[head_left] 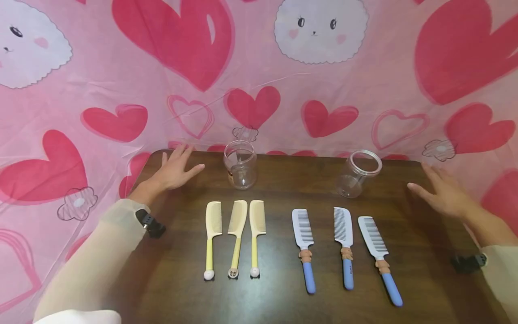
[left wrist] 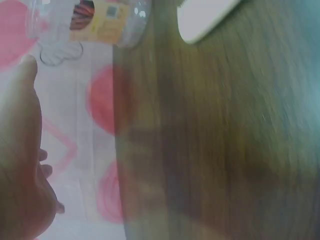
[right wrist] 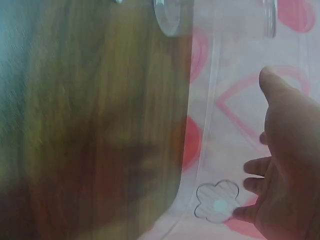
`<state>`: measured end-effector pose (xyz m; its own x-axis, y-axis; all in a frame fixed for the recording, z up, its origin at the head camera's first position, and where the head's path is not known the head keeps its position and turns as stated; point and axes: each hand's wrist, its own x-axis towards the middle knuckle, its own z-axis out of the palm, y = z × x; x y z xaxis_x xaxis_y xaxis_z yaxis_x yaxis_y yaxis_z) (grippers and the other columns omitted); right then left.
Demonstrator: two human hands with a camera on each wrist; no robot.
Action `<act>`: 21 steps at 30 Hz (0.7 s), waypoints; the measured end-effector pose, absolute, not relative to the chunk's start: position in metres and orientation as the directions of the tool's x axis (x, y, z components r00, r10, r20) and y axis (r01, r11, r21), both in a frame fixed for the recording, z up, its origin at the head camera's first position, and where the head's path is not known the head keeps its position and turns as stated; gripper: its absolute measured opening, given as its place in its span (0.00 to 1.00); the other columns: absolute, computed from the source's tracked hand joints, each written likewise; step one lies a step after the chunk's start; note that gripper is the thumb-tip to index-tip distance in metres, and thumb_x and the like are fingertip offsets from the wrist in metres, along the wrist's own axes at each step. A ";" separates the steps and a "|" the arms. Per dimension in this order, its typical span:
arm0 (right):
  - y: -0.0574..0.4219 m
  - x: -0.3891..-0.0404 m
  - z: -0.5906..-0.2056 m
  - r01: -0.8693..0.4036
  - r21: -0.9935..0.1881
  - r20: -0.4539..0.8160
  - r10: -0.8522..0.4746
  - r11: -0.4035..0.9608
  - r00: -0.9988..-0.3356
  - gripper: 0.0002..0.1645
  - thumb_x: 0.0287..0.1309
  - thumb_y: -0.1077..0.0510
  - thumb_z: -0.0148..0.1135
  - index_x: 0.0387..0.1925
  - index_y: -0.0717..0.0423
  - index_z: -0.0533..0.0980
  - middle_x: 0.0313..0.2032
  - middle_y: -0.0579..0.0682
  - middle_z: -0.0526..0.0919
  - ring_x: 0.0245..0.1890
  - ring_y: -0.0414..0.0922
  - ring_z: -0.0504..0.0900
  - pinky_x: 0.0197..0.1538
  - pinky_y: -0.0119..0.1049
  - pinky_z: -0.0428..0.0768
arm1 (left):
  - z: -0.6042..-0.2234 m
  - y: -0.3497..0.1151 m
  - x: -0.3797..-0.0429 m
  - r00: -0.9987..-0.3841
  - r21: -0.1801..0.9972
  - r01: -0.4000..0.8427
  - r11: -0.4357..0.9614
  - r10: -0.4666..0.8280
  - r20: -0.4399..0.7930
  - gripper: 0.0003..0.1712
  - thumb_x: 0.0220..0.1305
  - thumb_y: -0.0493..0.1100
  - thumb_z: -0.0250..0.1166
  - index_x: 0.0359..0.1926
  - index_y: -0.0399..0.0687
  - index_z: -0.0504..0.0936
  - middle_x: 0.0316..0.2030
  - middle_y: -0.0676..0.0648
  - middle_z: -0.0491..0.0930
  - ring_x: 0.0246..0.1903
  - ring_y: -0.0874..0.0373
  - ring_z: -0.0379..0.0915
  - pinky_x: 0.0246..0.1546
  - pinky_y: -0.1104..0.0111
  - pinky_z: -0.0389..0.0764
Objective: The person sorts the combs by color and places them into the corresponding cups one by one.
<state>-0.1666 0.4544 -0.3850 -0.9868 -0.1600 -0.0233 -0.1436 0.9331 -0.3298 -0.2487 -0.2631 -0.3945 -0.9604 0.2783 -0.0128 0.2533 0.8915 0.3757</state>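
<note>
jar, round, clear and labelled, upright on the dark brown wooden table, mouth up, long axis vertical, near and right of the left hand, empty with fingers parted; second round clear jar, also mouth up, near and left of the right hand, empty too, fingers spread. closer to the person, three cream-yellow combs, nearer the left hand; three pale-blue combs with darker handles, nearer the right. long axes roughly fore-and-aft, heads toward the jars, rightmost blue most slanted.
</note>
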 end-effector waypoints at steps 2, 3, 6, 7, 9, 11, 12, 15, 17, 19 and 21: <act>0.449 -0.162 -0.386 -0.155 -0.365 -0.012 -0.171 0.918 -0.985 0.51 0.75 0.44 0.52 0.76 0.74 0.41 0.70 0.84 0.48 0.71 0.79 0.45 0.70 0.74 0.40 | -0.394 -0.255 -0.251 -0.954 0.412 0.283 0.866 0.300 0.025 0.53 0.73 0.69 0.52 0.81 0.40 0.44 0.78 0.31 0.43 0.78 0.37 0.33 0.69 0.30 0.29; 0.446 -0.160 -0.386 -0.156 -0.380 -0.011 -0.173 0.912 -0.985 0.50 0.75 0.45 0.53 0.75 0.77 0.43 0.69 0.84 0.50 0.70 0.80 0.48 0.70 0.74 0.43 | -0.394 -0.250 -0.252 -0.949 0.429 0.299 0.853 0.311 0.044 0.52 0.73 0.68 0.52 0.80 0.39 0.45 0.78 0.31 0.44 0.78 0.36 0.35 0.70 0.30 0.31; 0.433 -0.153 -0.388 -0.130 -0.420 -0.039 -0.161 0.898 -0.986 0.48 0.75 0.45 0.52 0.72 0.80 0.48 0.67 0.84 0.55 0.67 0.81 0.54 0.67 0.75 0.49 | -0.394 -0.234 -0.255 -0.933 0.472 0.350 0.810 0.347 0.097 0.52 0.72 0.66 0.55 0.80 0.39 0.46 0.78 0.31 0.46 0.78 0.36 0.38 0.72 0.32 0.36; 0.429 -0.151 -0.390 -0.113 -0.422 -0.056 -0.151 0.899 -0.987 0.47 0.76 0.44 0.52 0.72 0.80 0.50 0.66 0.84 0.56 0.66 0.81 0.56 0.66 0.76 0.51 | -0.394 -0.229 -0.256 -0.926 0.487 0.367 0.793 0.359 0.114 0.51 0.72 0.65 0.56 0.80 0.39 0.47 0.78 0.32 0.47 0.78 0.36 0.40 0.72 0.34 0.38; 0.420 -0.145 -0.393 -0.079 -0.425 -0.103 -0.135 0.902 -0.985 0.47 0.76 0.43 0.51 0.71 0.81 0.51 0.65 0.85 0.57 0.64 0.81 0.58 0.64 0.76 0.55 | -0.395 -0.218 -0.260 -0.914 0.526 0.396 0.753 0.378 0.147 0.51 0.71 0.62 0.60 0.80 0.41 0.48 0.78 0.34 0.48 0.78 0.38 0.41 0.74 0.38 0.42; 0.411 -0.140 -0.397 -0.045 -0.430 -0.148 -0.120 0.902 -0.982 0.47 0.76 0.41 0.50 0.71 0.80 0.52 0.64 0.85 0.60 0.63 0.80 0.61 0.61 0.75 0.61 | -0.396 -0.207 -0.262 -0.907 0.575 0.410 0.708 0.384 0.174 0.51 0.70 0.60 0.63 0.80 0.41 0.49 0.78 0.35 0.50 0.78 0.40 0.43 0.75 0.42 0.46; 0.406 -0.138 -0.399 -0.029 -0.432 -0.169 -0.113 0.902 -0.979 0.48 0.76 0.40 0.50 0.70 0.80 0.53 0.63 0.85 0.61 0.62 0.80 0.63 0.59 0.75 0.64 | -0.397 -0.202 -0.263 -0.904 0.597 0.414 0.687 0.385 0.185 0.52 0.69 0.59 0.65 0.80 0.41 0.49 0.78 0.36 0.51 0.78 0.41 0.44 0.75 0.43 0.48; 0.392 -0.130 -0.407 0.006 -0.433 -0.203 -0.092 0.901 -0.975 0.48 0.75 0.38 0.51 0.70 0.78 0.56 0.60 0.84 0.68 0.58 0.78 0.70 0.54 0.72 0.71 | -0.399 -0.188 -0.265 -0.911 0.674 0.394 0.625 0.364 0.195 0.53 0.67 0.57 0.68 0.80 0.41 0.51 0.78 0.37 0.52 0.77 0.42 0.45 0.76 0.45 0.49; 0.382 -0.126 -0.412 0.012 -0.433 -0.207 -0.086 0.901 -0.975 0.47 0.74 0.38 0.53 0.68 0.78 0.59 0.56 0.82 0.73 0.55 0.76 0.74 0.51 0.69 0.74 | -0.401 -0.181 -0.267 -0.919 0.710 0.373 0.598 0.342 0.194 0.53 0.66 0.56 0.69 0.80 0.41 0.51 0.77 0.36 0.53 0.77 0.41 0.47 0.75 0.45 0.50; 0.373 -0.122 -0.418 0.015 -0.431 -0.202 -0.081 0.902 -0.976 0.47 0.72 0.38 0.56 0.66 0.78 0.62 0.53 0.79 0.76 0.52 0.73 0.77 0.49 0.67 0.77 | -0.404 -0.174 -0.269 -0.926 0.745 0.358 0.563 0.319 0.203 0.53 0.64 0.53 0.71 0.79 0.41 0.52 0.76 0.36 0.56 0.76 0.41 0.50 0.75 0.45 0.53; 0.366 -0.120 -0.425 0.012 -0.427 -0.192 -0.078 0.904 -0.978 0.46 0.70 0.38 0.59 0.63 0.78 0.65 0.49 0.76 0.79 0.48 0.69 0.80 0.47 0.64 0.78 | -0.408 -0.168 -0.271 -0.930 0.769 0.350 0.535 0.300 0.214 0.53 0.62 0.50 0.73 0.79 0.41 0.54 0.75 0.37 0.58 0.75 0.41 0.54 0.74 0.46 0.55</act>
<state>-0.1198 0.3660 -0.4246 -0.9783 -0.0779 -0.1918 0.0118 0.9040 -0.4273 -0.2707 -0.1678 -0.4081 -0.9296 0.3004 0.2137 0.3497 0.5352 0.7689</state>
